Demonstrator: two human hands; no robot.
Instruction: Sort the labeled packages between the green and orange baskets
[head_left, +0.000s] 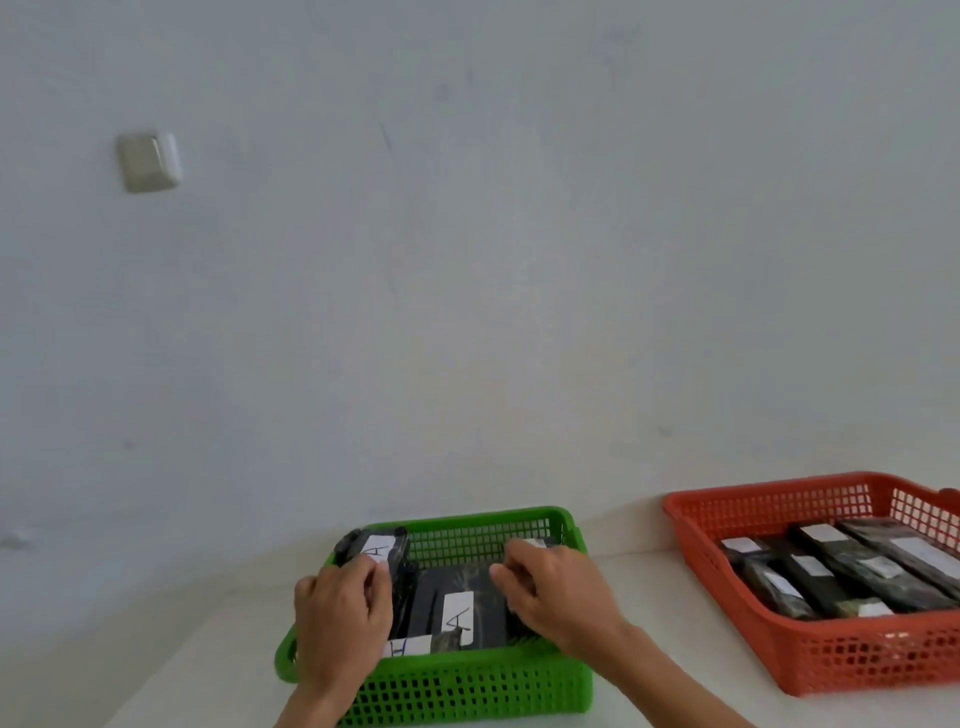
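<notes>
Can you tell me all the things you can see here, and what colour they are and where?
green basket: one, green, on the table in front of the person
orange basket: one, orange, on the table to the right
labeled packages: several, dark with white labels, in both baskets; some green-basket labels read A
table: one, white, under the baskets
wall switch: one, pale, on the wall upper left
left hand: one, holding a package in the green basket
right hand: one, reaching into the green basket
</notes>
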